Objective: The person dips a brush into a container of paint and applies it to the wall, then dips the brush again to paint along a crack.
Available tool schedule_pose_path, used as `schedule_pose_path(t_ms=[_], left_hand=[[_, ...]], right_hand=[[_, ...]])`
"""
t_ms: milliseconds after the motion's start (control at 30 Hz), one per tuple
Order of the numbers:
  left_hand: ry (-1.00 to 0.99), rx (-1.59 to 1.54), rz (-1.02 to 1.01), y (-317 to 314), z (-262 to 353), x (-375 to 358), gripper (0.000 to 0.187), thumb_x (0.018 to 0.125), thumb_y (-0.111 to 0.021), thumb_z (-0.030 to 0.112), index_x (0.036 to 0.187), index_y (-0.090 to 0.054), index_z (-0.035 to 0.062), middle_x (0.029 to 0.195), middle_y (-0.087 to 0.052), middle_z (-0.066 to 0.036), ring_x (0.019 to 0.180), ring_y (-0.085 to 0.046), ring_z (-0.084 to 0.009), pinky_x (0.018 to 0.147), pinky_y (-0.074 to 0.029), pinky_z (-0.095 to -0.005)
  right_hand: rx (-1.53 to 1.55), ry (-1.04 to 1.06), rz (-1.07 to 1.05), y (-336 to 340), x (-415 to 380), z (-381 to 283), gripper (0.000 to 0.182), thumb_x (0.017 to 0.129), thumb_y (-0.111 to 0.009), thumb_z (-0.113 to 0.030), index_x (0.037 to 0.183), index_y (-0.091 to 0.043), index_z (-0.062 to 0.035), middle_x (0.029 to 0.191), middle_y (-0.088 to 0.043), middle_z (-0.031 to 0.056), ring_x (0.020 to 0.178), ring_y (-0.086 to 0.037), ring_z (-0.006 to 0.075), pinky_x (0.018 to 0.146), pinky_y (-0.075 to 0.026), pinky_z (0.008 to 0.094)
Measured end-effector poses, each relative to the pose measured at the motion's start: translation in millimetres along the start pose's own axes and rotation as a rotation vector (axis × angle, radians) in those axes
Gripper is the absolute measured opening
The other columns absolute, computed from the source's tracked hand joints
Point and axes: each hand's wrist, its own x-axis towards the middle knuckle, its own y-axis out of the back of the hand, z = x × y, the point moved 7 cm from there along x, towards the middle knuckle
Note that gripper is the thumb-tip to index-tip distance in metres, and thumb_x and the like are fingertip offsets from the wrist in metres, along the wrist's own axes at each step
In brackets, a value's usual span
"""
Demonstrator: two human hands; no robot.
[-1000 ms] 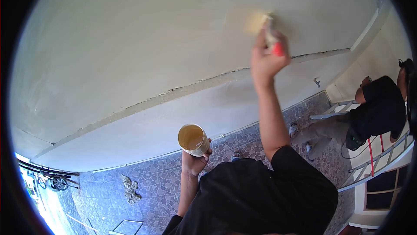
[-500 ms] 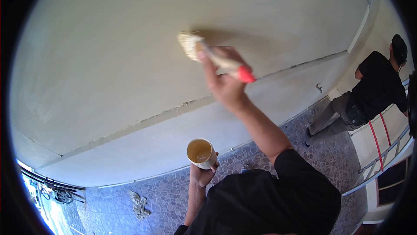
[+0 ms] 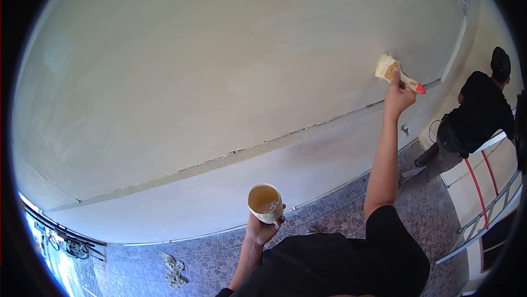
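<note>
My right hand (image 3: 399, 98) is closed round the handle of a paintbrush (image 3: 410, 82), a wide one with pale bristles, a yellowish ferrule and a red handle tip. Its bristles rest against or very near the pale wall (image 3: 219, 77), toward the right side; contact is hard to judge. Low in the middle, my left hand (image 3: 264, 229) grips a cup (image 3: 265, 219) from below and the side. The cup is upright enough to show a yellowish inside with some liquid at the bottom.
A ledge with a rough crack (image 3: 230, 157) crosses the wall. A small tap (image 3: 404, 130) sticks out low at right. Another person (image 3: 486, 105) in black stands beside a metal ladder (image 3: 483, 214). A crumpled rag (image 3: 174, 270) lies on the tiled floor (image 3: 214, 258).
My right hand has carried the paintbrush from the wall's middle far to the right, with the arm stretched out. The cup in my left hand sits slightly lower and further right in view.
</note>
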Motion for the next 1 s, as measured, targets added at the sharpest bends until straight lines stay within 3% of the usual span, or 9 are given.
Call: schedule_pose_path(t_ms=[200,333,400,567,600,667,767,867,1000], left_hand=[[-0.002,-0.015,-0.024,6,-1,1,0.051,0.104,-0.048,0.049,0.131,-0.058,0.0068,0.123,-0.061,-0.027,0.087,-0.063,-0.0359,0.064,-0.061,-0.0315],[-0.007,-0.042,-0.027,14,0,-1,0.051,0.104,-0.049,0.049,0.131,-0.057,0.0068,0.124,-0.061,-0.027,0.089,-0.063,-0.0359,0.065,-0.061,-0.0315],[-0.010,-0.039,-0.047,11,-1,0,0.051,0.104,-0.049,0.049,0.131,-0.058,0.0068,0.124,-0.061,-0.027,0.089,-0.063,-0.0359,0.065,-0.061,-0.0317],[-0.012,-0.010,-0.028,9,-3,3,0.052,0.104,-0.048,0.050,0.131,-0.059,0.0067,0.125,-0.061,-0.026,0.088,-0.064,-0.0369,0.065,-0.061,-0.0320],[-0.004,-0.010,-0.042,8,-5,3,0.052,0.104,-0.048,0.050,0.132,-0.059,0.0067,0.125,-0.061,-0.026,0.088,-0.065,-0.0374,0.064,-0.061,-0.0321],[0.007,-0.014,-0.041,6,-6,5,0.052,0.104,-0.048,0.050,0.132,-0.058,0.0069,0.125,-0.061,-0.026,0.088,-0.065,-0.0379,0.065,-0.061,-0.0321],[0.016,-0.027,-0.050,2,-8,6,0.053,0.104,-0.048,0.050,0.133,-0.057,0.0071,0.126,-0.061,-0.026,0.088,-0.065,-0.0383,0.065,-0.061,-0.0322],[0.017,-0.038,-0.054,1,-8,9,0.053,0.104,-0.048,0.050,0.133,-0.057,0.0075,0.126,-0.060,-0.026,0.089,-0.065,-0.0381,0.066,-0.061,-0.0322],[0.017,-0.040,-0.042,1,-11,14,0.054,0.104,-0.048,0.052,0.133,-0.057,0.0081,0.127,-0.060,-0.025,0.091,-0.064,-0.0373,0.067,-0.061,-0.0325]], right_hand=[[-0.010,0.289,-0.120,-82,-91,-119,0.013,0.094,-0.074,-0.005,0.096,-0.070,0.0079,0.091,-0.075,0.0112,0.081,-0.071,0.0133,0.068,-0.058,0.0300],[0.132,0.550,-0.238,-123,-176,-231,0.012,0.088,-0.075,0.001,0.098,-0.069,0.0026,0.091,-0.071,0.0114,0.075,-0.070,0.0221,0.061,-0.054,0.0335],[0.231,0.576,-0.327,-140,-212,-264,0.015,0.084,-0.076,0.002,0.098,-0.070,0.0015,0.088,-0.070,0.0119,0.070,-0.067,0.0275,0.058,-0.052,0.0360],[0.475,0.528,-0.457,-149,-237,-308,0.012,0.085,-0.077,-0.001,0.096,-0.072,0.0016,0.083,-0.069,0.0105,0.068,-0.066,0.0214,0.057,-0.052,0.0317],[0.473,0.528,-0.456,-148,-232,-300,0.012,0.085,-0.077,-0.001,0.096,-0.072,0.0016,0.083,-0.069,0.0105,0.068,-0.066,0.0214,0.057,-0.052,0.0317],[0.437,0.417,-0.585,-154,-213,-262,0.012,0.089,-0.077,-0.003,0.098,-0.072,0.0031,0.085,-0.071,0.0079,0.072,-0.067,0.0133,0.059,-0.052,0.0271],[0.590,0.112,-0.528,-143,-155,-189,0.009,0.095,-0.074,-0.004,0.099,-0.073,0.0044,0.093,-0.073,0.0049,0.082,-0.065,0.0066,0.072,-0.054,0.0238],[0.494,0.082,-0.349,-110,-88,-125,0.017,0.095,-0.076,-0.008,0.104,-0.075,0.0061,0.097,-0.074,0.0062,0.088,-0.066,0.0066,0.076,-0.055,0.0236],[0.202,0.042,-0.141,-58,-8,-53,0.025,0.095,-0.078,-0.015,0.105,-0.077,0.0078,0.097,-0.077,0.0104,0.083,-0.071,0.0102,0.076,-0.055,0.0249]])
